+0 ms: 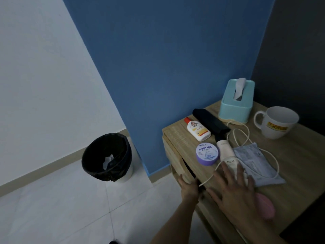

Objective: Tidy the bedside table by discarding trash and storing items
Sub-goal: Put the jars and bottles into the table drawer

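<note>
The wooden bedside table [290, 155] carries a white lotion bottle with a red cap [198, 130], a purple round jar [207, 154], a pale tube [227, 154], a grey-blue face mask [255, 161], a white cable [241, 138] and a pink item [265, 206]. My left hand [189, 188] grips the front edge of the drawer [177, 155], which stands slightly ajar. My right hand [233, 189] hovers flat with spread fingers over the table's front edge, covering the near end of the tube and the cable, and holds nothing.
A bin with a black liner [107, 157] stands on the tiled floor left of the table, with white crumpled paper inside. At the table's back are a teal tissue box [236, 101], a black folded object [211, 123] and a white mug [277, 122].
</note>
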